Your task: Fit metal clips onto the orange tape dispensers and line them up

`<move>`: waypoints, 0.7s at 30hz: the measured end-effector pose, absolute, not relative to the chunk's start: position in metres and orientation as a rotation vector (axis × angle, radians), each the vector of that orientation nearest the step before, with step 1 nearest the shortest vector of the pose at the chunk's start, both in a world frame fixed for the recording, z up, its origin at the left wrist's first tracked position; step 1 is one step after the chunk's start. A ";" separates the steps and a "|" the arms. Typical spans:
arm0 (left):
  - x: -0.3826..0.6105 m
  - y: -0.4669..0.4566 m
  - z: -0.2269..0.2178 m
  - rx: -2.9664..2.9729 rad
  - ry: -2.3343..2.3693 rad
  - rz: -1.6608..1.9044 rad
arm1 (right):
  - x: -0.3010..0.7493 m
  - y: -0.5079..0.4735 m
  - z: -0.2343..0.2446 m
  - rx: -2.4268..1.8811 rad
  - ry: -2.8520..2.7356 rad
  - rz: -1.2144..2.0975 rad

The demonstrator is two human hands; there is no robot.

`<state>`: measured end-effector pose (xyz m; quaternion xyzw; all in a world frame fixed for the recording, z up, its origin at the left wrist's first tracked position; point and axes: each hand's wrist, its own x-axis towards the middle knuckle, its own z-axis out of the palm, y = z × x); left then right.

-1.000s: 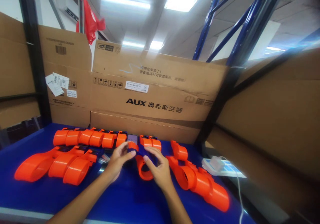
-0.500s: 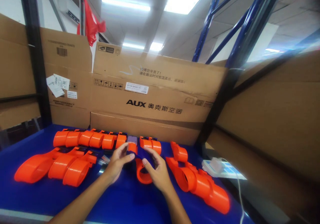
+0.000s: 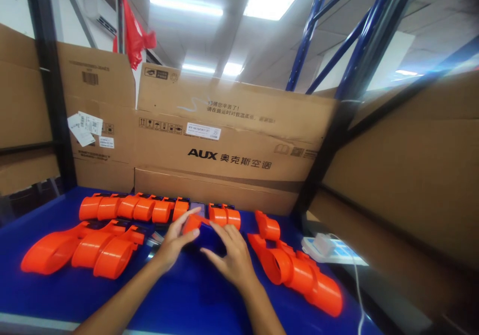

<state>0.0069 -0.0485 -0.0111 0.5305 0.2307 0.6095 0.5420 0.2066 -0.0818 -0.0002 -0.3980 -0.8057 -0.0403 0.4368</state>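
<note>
Both my hands meet over one orange wrist-strap device [image 3: 192,222] at the middle of the blue table [image 3: 179,300]. My left hand [image 3: 175,239] pinches its orange end with fingers and thumb. My right hand [image 3: 230,256] covers the strap's other part, fingers curled down over it, so most of the strap is hidden. A small dark screen [image 3: 197,208] lies just behind my fingers.
A row of orange straps [image 3: 130,207] lines the back of the table, larger orange loops [image 3: 82,248] lie at the left, and another chain of them [image 3: 299,272] at the right. Cardboard boxes [image 3: 232,145] wall the back and sides. A white charger [image 3: 324,245] with a cable sits at the right.
My right hand has slid forward and closed over the orange loop that lay open between my hands. My left hand has shifted its pinch slightly along the strap's end.
</note>
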 end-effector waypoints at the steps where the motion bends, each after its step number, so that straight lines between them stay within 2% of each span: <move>1: 0.007 -0.048 -0.011 1.304 0.572 1.433 | 0.207 -0.081 -0.001 -0.985 -2.006 -0.155; 6: 0.007 -0.046 -0.012 1.449 0.677 1.490 | 0.207 -0.079 -0.002 -0.953 -2.024 -0.259; 21: 0.006 -0.046 -0.011 1.410 0.770 1.547 | 0.204 -0.081 0.000 -0.932 -2.039 -0.218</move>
